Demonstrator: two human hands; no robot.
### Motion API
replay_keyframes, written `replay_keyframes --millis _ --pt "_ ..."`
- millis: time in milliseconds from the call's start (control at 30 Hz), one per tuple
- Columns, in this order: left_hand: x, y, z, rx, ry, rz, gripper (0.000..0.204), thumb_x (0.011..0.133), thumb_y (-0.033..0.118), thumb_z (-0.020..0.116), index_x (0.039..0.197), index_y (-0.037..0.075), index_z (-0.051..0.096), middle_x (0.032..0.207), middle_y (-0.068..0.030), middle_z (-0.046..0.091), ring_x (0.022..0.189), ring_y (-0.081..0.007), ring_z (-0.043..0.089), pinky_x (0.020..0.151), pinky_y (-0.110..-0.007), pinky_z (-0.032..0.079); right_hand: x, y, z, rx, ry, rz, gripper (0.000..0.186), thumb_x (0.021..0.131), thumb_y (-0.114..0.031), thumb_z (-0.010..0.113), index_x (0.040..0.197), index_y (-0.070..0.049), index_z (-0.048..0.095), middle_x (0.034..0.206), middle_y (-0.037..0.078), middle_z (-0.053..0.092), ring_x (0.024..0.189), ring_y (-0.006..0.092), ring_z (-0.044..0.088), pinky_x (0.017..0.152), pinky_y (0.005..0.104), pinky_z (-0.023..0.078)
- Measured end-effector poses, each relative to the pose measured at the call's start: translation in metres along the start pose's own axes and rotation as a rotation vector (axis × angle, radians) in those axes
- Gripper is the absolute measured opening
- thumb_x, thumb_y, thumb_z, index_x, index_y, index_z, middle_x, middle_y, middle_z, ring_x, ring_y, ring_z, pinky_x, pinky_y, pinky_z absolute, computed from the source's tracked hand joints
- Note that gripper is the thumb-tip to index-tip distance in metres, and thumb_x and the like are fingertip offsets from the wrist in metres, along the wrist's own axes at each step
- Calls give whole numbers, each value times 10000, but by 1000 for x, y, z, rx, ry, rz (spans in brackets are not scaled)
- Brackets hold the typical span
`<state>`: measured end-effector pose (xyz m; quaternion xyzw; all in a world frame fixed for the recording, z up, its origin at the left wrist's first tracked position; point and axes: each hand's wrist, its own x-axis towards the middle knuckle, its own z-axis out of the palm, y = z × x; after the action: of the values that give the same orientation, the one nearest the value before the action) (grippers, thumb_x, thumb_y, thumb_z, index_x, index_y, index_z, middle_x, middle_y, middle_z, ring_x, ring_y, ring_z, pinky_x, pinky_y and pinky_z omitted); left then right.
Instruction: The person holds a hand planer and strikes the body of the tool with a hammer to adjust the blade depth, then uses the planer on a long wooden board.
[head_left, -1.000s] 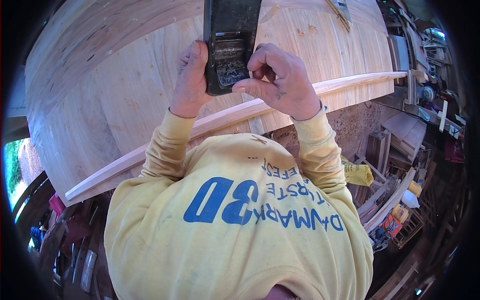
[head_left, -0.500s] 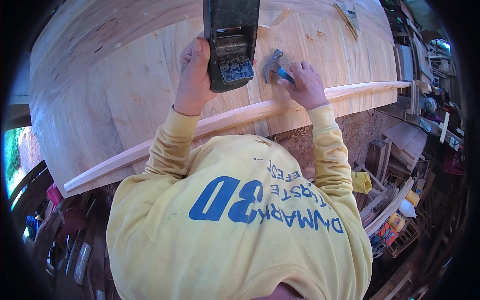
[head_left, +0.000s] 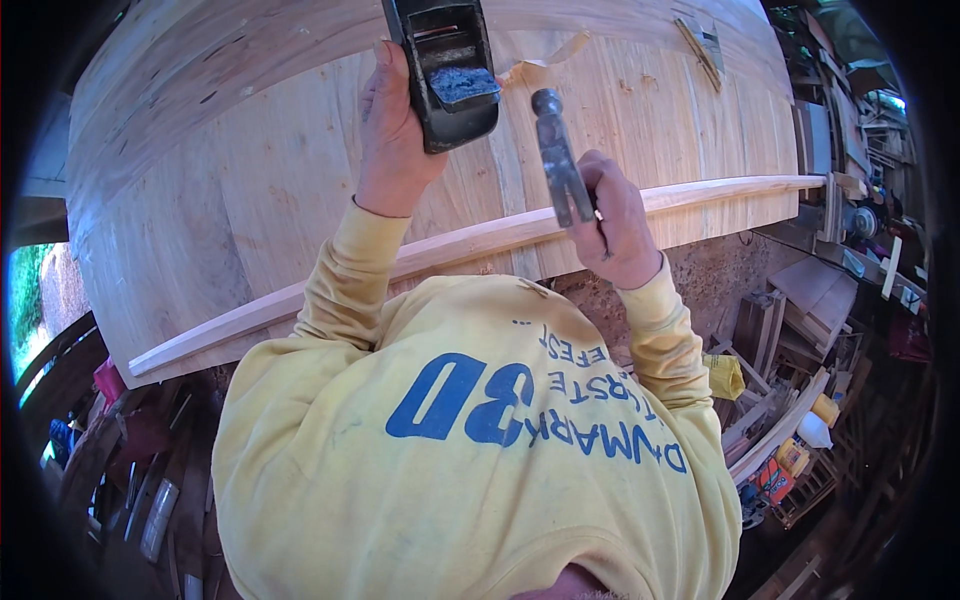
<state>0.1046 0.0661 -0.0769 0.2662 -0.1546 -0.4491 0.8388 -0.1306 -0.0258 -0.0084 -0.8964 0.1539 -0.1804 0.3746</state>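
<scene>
Wooden strip [head_left: 480,236] across broad panel [head_left: 290,180]

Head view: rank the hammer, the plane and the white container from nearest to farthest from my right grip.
1. Hammer: nearest, held in the right grip.
2. Plane: off to the left, held in the left grip.
3. White container: farthest, toward the lower right of the picture.

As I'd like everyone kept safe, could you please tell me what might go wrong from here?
The hammer in the right hand is near the black tool, so a stray blow might catch the left hand holding it. With only that one hand on it, the tool could slip and mark the wooden panel below.
</scene>
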Motion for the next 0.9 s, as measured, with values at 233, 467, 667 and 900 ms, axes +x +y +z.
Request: replay_keyframes --millis 233,467,667,900 --pt "0 2 7 -104 28 -44 759 1012 700 396 1435 86 537 1282 -201 670 1068 -304 719 909 -434 617 20 -24 10 -23 -26 -216 292 906 -216 713 1009 -43 502 832 135 523 679 352 546 595 432 441" --pt "-4 4 11 -119 56 -57 761 1014 696 395 1434 77 532 1291 -195 662 1058 -300 721 894 -428 620 20 -22 13 -117 -23 -210 296 890 -215 724 1004 -50 506 842 129 528 694 346 550 602 432 444" --pt "-3 0 5 -115 23 -82 776 1013 703 379 1445 74 521 1317 -197 649 1072 -301 716 927 -438 607 19 -18 10 -142 -34 -221 293 896 -218 722 1008 -48 511 850 130 533 709 334 557 605 420 445" --pt "-3 2 10 -75 -31 -41 817 1012 710 363 1485 53 477 1327 -233 632 1104 -309 701 922 -435 607 8 -22 15 343 99 -72 323 1061 -355 567 1050 -35 528 855 60 517 708 188 493 653 305 406"
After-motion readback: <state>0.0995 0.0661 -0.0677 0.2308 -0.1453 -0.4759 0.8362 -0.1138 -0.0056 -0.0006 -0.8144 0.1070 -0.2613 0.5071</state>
